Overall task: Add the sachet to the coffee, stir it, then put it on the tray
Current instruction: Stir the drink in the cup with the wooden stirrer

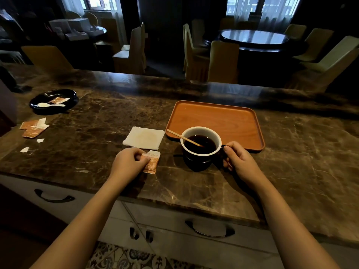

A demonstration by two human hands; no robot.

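Note:
A dark cup (pixel 198 162) with a white rim holds black coffee and stands on the marble counter just in front of the orange wooden tray (pixel 233 117). A wooden stir stick (pixel 182 137) leans in the coffee, its top pointing left. My right hand (pixel 238 159) grips the cup's handle on the right side. My left hand (pixel 129 164) pinches an orange and white sachet (pixel 152 164) that lies on the counter left of the cup. The sachet's top edge looks torn.
A folded white napkin (pixel 144 139) lies behind my left hand, beside the tray. At far left sit a black dish (pixel 54 94) with a white spoon and a sachet, plus torn sachets (pixel 34 127) and paper scraps. Drawers with handles run below the counter edge.

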